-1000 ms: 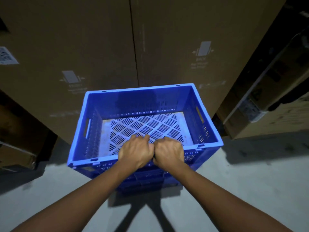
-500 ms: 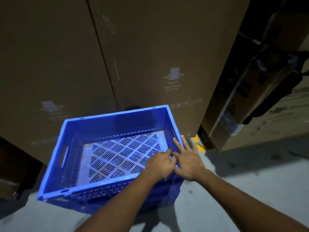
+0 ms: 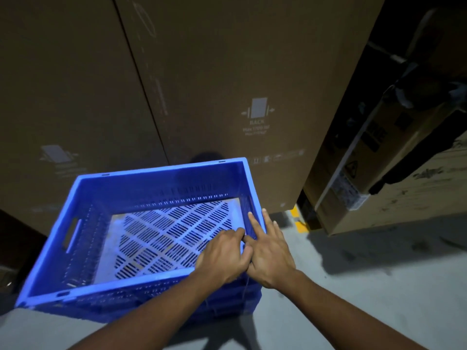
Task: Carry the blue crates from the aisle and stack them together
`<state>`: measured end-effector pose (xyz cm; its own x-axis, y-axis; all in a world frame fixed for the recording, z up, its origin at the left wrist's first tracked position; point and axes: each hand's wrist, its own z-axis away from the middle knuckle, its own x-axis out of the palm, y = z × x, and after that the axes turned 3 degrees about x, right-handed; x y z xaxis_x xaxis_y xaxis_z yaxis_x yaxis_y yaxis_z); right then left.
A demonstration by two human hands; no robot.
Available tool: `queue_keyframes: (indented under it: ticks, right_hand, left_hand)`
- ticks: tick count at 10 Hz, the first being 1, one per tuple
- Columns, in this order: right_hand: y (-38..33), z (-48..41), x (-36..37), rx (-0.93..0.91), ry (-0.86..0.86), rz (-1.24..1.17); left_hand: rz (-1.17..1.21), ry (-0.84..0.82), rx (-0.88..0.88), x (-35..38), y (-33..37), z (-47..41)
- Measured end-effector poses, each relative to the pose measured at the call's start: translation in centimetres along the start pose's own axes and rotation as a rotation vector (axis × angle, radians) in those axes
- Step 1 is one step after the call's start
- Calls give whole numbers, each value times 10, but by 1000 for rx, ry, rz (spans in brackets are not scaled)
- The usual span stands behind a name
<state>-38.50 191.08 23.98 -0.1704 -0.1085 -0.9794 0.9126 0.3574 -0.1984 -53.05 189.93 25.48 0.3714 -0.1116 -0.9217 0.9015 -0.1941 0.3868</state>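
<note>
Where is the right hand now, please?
In the head view, the right hand rests on the blue crate at its right wall, beside the left hand.

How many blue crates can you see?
1 clearly: the blue crate in front of the cardboard boxes, left hand and right hand at its right side. Blue ribbed layers under it may be more crates, mostly hidden.

The blue crate (image 3: 151,188) is a big plastic box with an open top. Its floor is pale, with lots of little slots in a criss-cross pattern. Its walls have rows of thin slits. The wall far from the left hand (image 3: 222,258) has a long handle hole. That hand curls over the near right corner. The right hand (image 3: 271,253) lies flat on the right wall. More ribbed blue plastic shows below both hands (maybe another crate, I cannot tell).
</note>
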Motion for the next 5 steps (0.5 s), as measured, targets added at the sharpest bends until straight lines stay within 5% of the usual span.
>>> queue_keyframes:
  ticks: [2,5]
  right_hand:
    - [-22,9,-45,46,-274,134]
    - [-121,58,-159,-1,157,-36]
  left_hand:
    - [-128,-4,-60,-37,16,20]
    - [-153,254,45,-184,32,101]
